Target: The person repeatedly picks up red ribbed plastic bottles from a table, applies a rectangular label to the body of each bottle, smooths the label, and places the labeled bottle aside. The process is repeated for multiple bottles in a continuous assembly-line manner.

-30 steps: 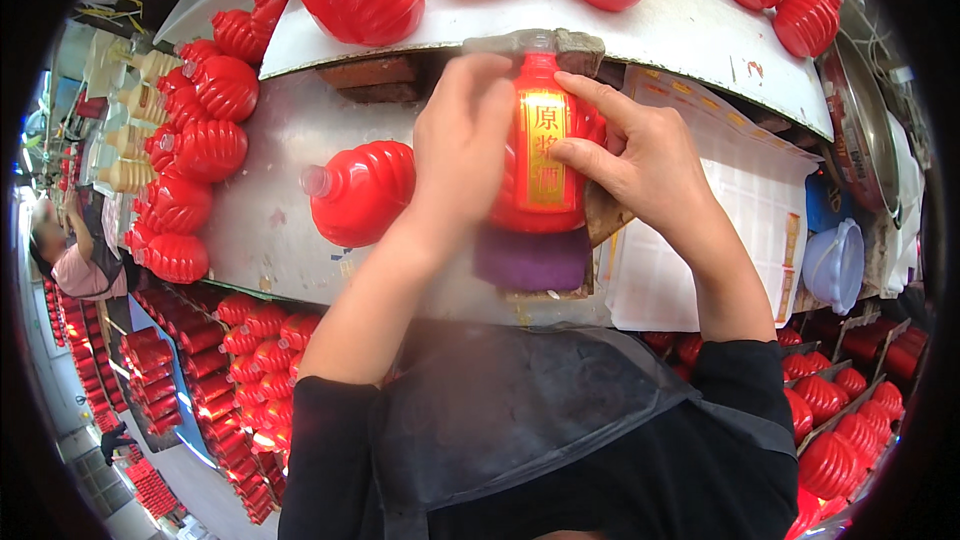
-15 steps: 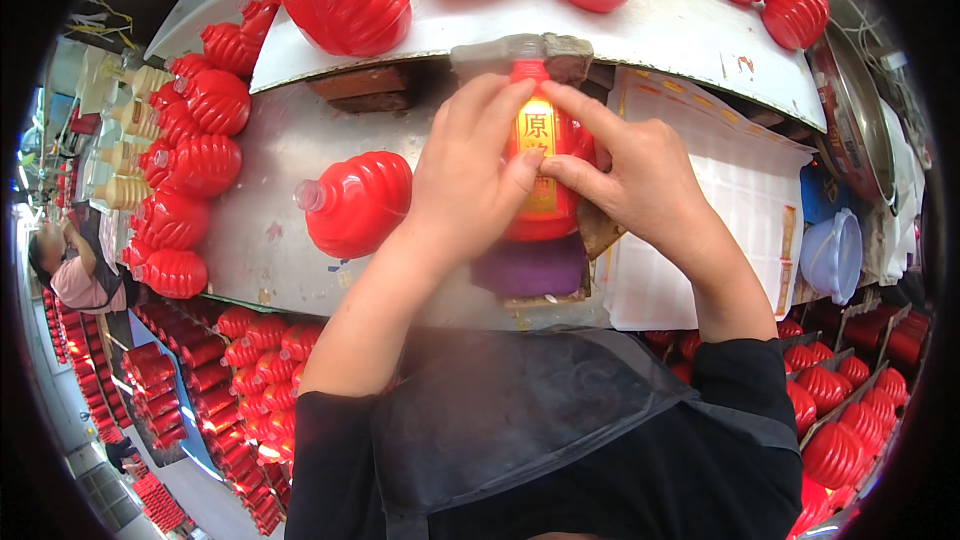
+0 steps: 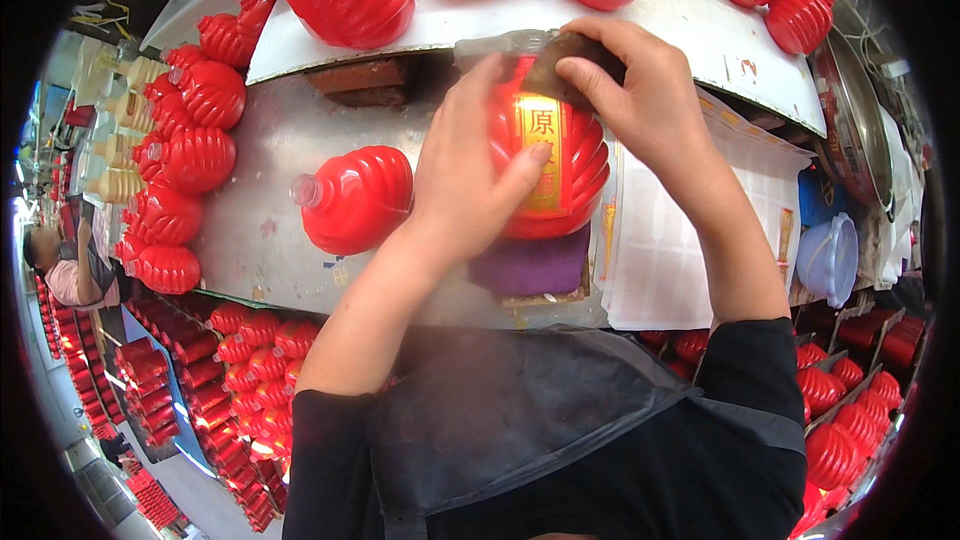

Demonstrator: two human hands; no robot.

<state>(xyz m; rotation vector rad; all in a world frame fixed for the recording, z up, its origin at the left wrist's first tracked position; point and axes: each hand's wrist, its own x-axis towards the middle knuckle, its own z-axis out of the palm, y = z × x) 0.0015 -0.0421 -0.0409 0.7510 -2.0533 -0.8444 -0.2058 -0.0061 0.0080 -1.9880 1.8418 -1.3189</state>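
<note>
A ribbed red bottle (image 3: pixel 590 172) lies in front of me, neck pointing away, with a gold-and-red label (image 3: pixel 541 190) on its upper face. Beneath its near end shows a purple pad (image 3: pixel 530 265). My left hand (image 3: pixel 460 165) rests along the bottle's left side, fingers stretched out and slightly blurred, thumb over the label's left edge. Above the bottle's far right shoulder, my right hand (image 3: pixel 630 75) is closed on a dark brown flat piece (image 3: pixel 562 68), which partly hides the neck. Another red bottle (image 3: pixel 355 200) lies left of my left forearm, without a visible label.
Red bottles stand along a white raised shelf (image 3: pixel 680 30) at the back and line the table's left side. White label sheets (image 3: pixel 690 230) lie to the right, near a pale blue bucket (image 3: pixel 828 258). Racks of red bottles (image 3: pixel 262 360) stand below; another person (image 3: pixel 75 265) is far left.
My right hand has left the label, moved up and right, and now grips the brown piece. My left thumb stays at the label. More of the label and the bottle's right side show.
</note>
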